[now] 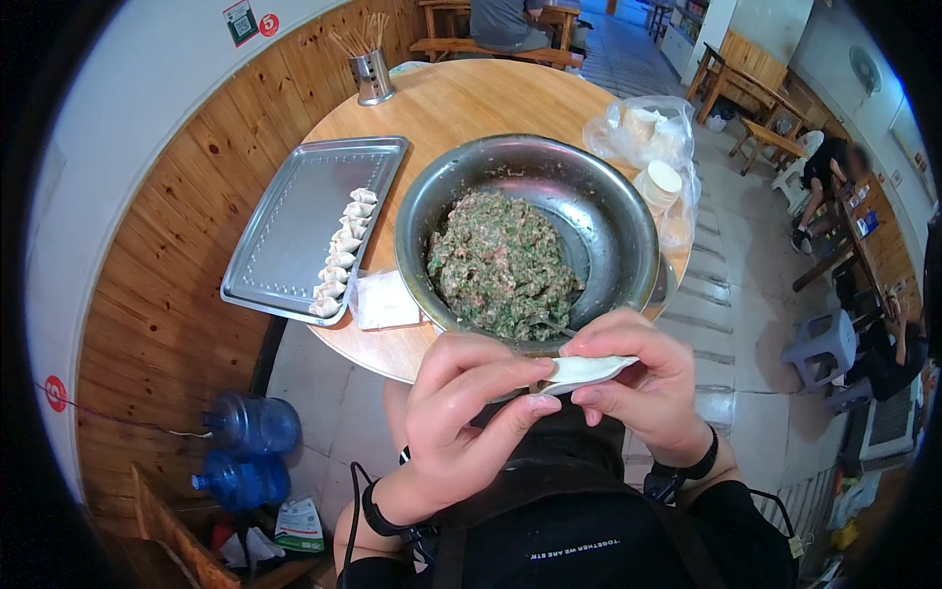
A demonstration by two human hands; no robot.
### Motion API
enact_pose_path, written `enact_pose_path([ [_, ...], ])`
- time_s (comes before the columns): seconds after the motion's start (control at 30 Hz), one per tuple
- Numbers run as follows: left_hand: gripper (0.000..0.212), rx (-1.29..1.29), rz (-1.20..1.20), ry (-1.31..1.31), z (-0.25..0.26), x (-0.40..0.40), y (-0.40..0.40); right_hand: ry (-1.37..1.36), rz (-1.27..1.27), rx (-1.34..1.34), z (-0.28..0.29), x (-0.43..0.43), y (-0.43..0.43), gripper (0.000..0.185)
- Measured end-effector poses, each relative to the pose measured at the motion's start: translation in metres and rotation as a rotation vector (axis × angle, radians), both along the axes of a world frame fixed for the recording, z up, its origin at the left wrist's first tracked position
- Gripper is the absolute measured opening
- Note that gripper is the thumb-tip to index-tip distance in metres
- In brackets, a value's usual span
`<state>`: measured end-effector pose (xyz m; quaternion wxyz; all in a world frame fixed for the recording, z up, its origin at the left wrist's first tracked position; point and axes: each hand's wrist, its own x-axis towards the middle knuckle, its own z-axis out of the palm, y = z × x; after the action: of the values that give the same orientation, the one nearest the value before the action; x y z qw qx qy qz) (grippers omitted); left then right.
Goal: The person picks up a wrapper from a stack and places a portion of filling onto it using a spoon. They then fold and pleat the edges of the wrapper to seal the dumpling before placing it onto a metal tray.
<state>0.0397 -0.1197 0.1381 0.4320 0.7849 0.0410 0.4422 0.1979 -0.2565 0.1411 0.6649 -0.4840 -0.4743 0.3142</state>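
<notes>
Both hands pinch one folded dumpling wrapper (586, 372) above the near edge of the round table. My left hand (471, 412) grips its left end between thumb and fingers; my right hand (644, 375) holds the right end. Just beyond them stands a large metal bowl (611, 177) with green-flecked minced filling (500, 258) and a utensil handle (556, 325) at its near side. To the left, a metal tray (283, 213) carries a row of folded dumplings (340, 260) along its right side. White wrappers in plastic (386, 300) lie between tray and bowl.
A metal holder of chopsticks (372, 77) stands at the table's back left. Plastic bags with round wrapper stacks (660, 182) lie right of the bowl. Blue water bottles (257, 423) are on the floor at left. Other people sit at the back and far right, near stools (820, 350).
</notes>
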Motion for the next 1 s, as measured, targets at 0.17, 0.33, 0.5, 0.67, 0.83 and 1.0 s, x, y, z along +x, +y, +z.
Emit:
enact_pose_path([
  [0.17, 0.027, 0.089, 0.052, -0.072, -0.002, 0.002, -0.002, -0.091, -0.014, 0.017, 0.001, -0.004, 0.000, 0.038],
  [0.33, 0.027, 0.033, 0.041, -0.062, 0.003, 0.004, -0.002, -0.141, 0.013, 0.038, 0.000, -0.002, 0.001, 0.039],
  [0.5, 0.020, 0.231, 0.057, -0.059, 0.006, 0.001, 0.003, -0.324, -0.018, 0.086, 0.002, 0.000, 0.003, 0.037],
  [0.67, 0.033, 0.164, 0.048, -0.081, 0.008, 0.002, -0.002, -0.065, 0.047, 0.019, -0.003, -0.001, 0.000, 0.035],
  [0.83, 0.036, -0.013, 0.039, -0.038, 0.000, -0.001, -0.005, 0.297, 0.118, 0.031, -0.012, 0.002, -0.001, 0.038],
  [1.0, 0.026, 0.016, 0.000, -0.095, -0.009, 0.000, -0.004, 0.335, 0.155, 0.038, -0.016, -0.003, 0.001, 0.039],
])
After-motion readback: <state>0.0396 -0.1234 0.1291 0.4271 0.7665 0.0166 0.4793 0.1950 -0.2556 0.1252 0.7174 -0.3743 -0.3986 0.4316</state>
